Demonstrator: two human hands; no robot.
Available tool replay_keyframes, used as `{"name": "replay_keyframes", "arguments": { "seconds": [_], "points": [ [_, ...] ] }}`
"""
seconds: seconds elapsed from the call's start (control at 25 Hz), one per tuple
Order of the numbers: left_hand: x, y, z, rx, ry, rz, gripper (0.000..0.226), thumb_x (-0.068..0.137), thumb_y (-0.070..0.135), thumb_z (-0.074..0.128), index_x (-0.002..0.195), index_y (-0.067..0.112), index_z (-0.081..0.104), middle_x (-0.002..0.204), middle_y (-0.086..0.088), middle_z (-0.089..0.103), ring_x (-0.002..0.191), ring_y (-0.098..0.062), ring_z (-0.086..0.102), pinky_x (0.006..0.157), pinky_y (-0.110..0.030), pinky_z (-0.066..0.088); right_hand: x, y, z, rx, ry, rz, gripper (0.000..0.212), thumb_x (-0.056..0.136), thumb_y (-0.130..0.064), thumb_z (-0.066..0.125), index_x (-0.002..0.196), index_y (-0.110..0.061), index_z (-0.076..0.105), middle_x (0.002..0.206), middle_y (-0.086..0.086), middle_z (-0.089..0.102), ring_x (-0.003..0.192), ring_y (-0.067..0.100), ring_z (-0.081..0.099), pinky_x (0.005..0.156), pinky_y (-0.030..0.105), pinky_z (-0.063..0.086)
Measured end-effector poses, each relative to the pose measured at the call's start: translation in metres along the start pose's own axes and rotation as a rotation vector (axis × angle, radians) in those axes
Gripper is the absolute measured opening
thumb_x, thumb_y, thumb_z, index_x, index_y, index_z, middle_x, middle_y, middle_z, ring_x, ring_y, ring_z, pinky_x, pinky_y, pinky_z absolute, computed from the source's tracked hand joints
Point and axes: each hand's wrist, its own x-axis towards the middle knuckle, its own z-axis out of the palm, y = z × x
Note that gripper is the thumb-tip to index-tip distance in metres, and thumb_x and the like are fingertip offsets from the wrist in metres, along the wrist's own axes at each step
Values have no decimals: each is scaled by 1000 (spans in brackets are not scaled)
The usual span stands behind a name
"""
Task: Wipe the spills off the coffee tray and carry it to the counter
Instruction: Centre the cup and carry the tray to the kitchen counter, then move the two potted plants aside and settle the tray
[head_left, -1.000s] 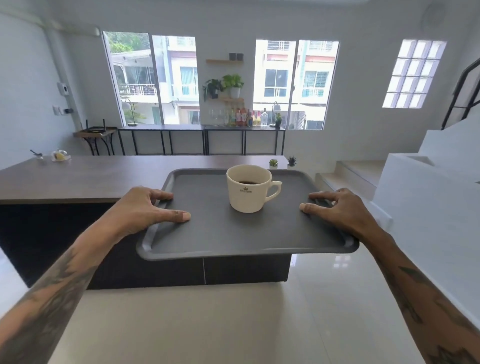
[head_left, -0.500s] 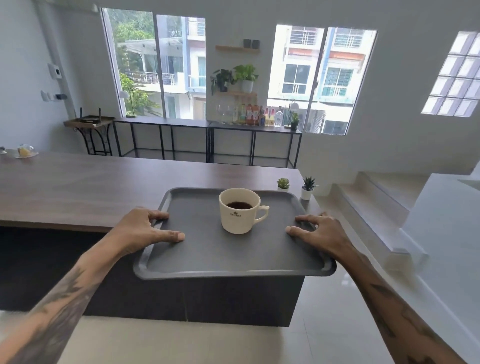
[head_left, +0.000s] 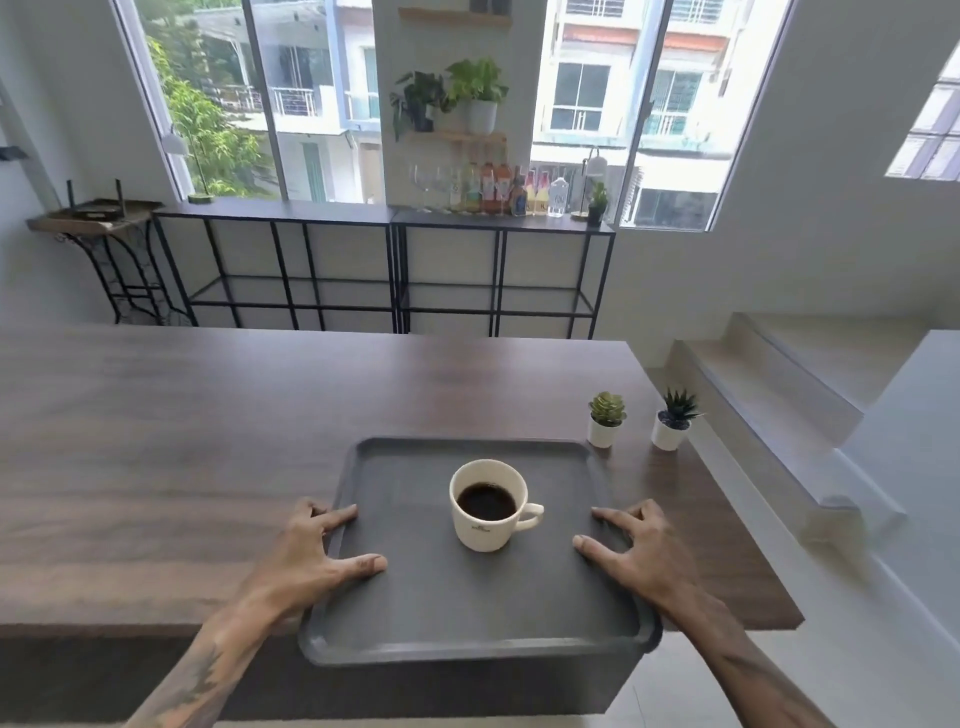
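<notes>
The left hand (head_left: 311, 558) is clamping the left rim of the flat dark grey rectangular plastic tray (head_left: 467, 597), thumb lying on its floor and fingers curled over the edge, so that grip is pinching the rim. The tray is sitting over the near right part of the long brown wood-grain surface (head_left: 208, 441), its near edge overhanging toward the person; whether it is already resting there or hanging just above, I cannot tell. To do this step well, both sides should probably be going down level and together, and the tray likely needs sliding farther on before either hand lets go. No spills are showing on the tray floor. At its middle the cream ceramic mug (head_left: 488, 504) is standing upright, holding dark coffee well below the brim, handle pointing right. The right hand (head_left: 631, 553) is pinching the right rim the same way. Beyond it, two small white pots of succulents (head_left: 639, 421) are standing near the tray's far right corner.
</notes>
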Motion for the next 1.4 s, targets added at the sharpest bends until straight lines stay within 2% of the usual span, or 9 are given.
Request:
{"name": "replay_keyframes", "arguments": {
  "seconds": [0.28,0.44,0.56,0.68,0.84,1.0,1.12,1.28,1.4],
  "points": [
    [77,-23,26,66,3,-8,88,55,44,92,131,10,63,101,-4,47,85,-11,53,76,-17,39,67,16,37,-43,56,-14,60,69,-61,73,120,-30,70,97,-3,47,83,9,55,77,19,47],
    [93,-29,27,128,-26,-20,108,43,80,72,132,18,63,100,4,46,86,-4,52,77,-16,40,80,19,39,-107,40,-5,62,69,-69,66,121,-36,68,99,-5,45,85,11,58,79,27,54],
    [95,-26,22,375,-48,11,114,38,99,48,129,32,63,124,2,42,116,-18,46,101,-34,44,75,8,33,-262,76,9,67,70,-77,53,125,-40,63,110,-3,46,99,15,57,80,31,54],
    [99,0,25,350,2,151,94,52,87,57,128,33,62,139,2,39,126,-18,43,107,-38,42,74,-16,31,-136,134,-176,70,72,-71,60,130,-32,61,123,-1,50,111,15,53,88,31,52],
    [110,44,58,61,-169,262,107,57,76,73,146,24,44,138,9,45,128,-8,46,105,-34,46,81,-54,50,217,-144,-302,84,67,-63,71,140,-29,48,129,-13,52,115,2,53,96,23,47],
    [114,48,86,-69,-188,287,99,53,65,83,139,29,50,132,12,58,119,0,56,100,-33,50,91,-60,62,270,-149,-322,73,67,-49,77,133,-30,52,124,-15,61,106,-3,61,85,14,48],
    [114,45,90,-119,-131,302,88,57,54,87,134,30,54,127,14,63,111,2,61,93,-30,53,98,-59,57,234,-192,-333,73,69,-48,75,135,-32,50,128,-13,60,110,1,61,90,21,48],
    [114,43,91,-140,-129,305,92,57,57,86,137,28,52,129,13,61,112,2,60,94,-34,54,101,-60,55,173,-235,-326,79,72,-46,77,142,-34,42,134,-13,57,117,2,55,98,34,49],
    [107,47,80,-117,-101,301,101,57,68,80,143,26,46,133,10,53,120,-4,55,96,-32,52,93,-56,44,181,-253,-255,92,71,-58,74,149,-36,30,135,-18,52,115,0,54,97,26,47]
  ]
}}
